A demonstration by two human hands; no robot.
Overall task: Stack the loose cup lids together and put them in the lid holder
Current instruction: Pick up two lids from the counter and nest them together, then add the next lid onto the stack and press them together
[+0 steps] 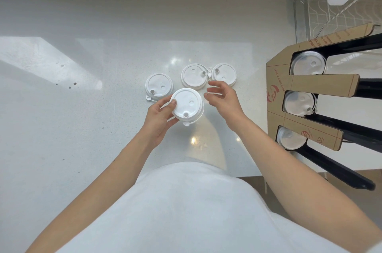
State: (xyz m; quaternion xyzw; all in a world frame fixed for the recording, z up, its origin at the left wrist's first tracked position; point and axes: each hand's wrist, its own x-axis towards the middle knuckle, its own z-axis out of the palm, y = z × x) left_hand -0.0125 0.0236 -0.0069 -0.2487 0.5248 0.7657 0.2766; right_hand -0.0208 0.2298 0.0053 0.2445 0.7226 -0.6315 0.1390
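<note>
1. Nearest to the camera, a white shirt (pixel 186 211) fills the bottom of the view, and two bare forearms reach forward from it over the pale counter (pixel 62 118).
2. Above the counter, the left hand (pixel 159 117) grips a small stack of lids (pixel 187 106); the thumb lies on the top lid and the fingers are under the stack.
3. Just beside this stack, the right hand (pixel 224 98) hovers with fingers spread apart and holds nothing.
4. Behind the hands, three loose lids lie flat on the counter: the left lid (pixel 158 85), the middle lid (pixel 194 76) and the right lid (pixel 224 74). The middle and right ones almost touch.
5. Far to the right stands the lid holder (pixel 310 85), cardboard on black rails, with white lids in its three slots.
</note>
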